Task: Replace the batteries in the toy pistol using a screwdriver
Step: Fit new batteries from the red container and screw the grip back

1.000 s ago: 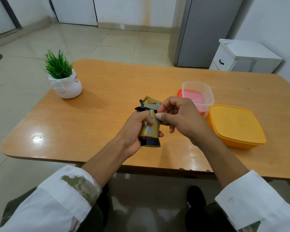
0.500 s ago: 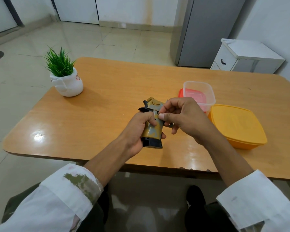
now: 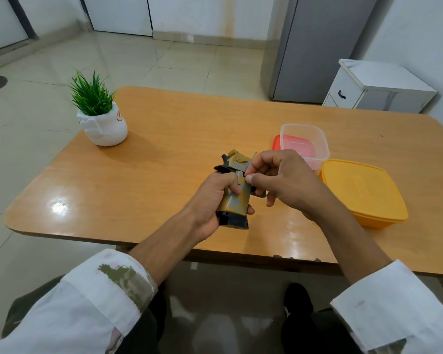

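Observation:
Over the wooden table [image 3: 164,154] I hold a tan and grey toy pistol [image 3: 237,198] upright, its black base toward me. My left hand [image 3: 210,203] grips the pistol's handle from the left. My right hand [image 3: 281,180] has its fingers curled, and thumb and forefinger pinch at the pistol's right side near the top of the handle. A thin metal rod [image 3: 254,155], seemingly a small screwdriver's shaft, sticks up behind my right fingers. The rest of the tool is hidden in that hand.
A clear plastic box [image 3: 315,141] stands on a red lid [image 3: 276,143] right of my hands, with a closed yellow box [image 3: 363,190] nearer me. A white pot with a green plant [image 3: 101,118] stands at the table's left. A white cabinet [image 3: 379,88] stands beyond the table's far right corner.
Both hands and the pistol stay in nearly the same place. My right thumb and forefinger have shifted slightly on the pistol's side.

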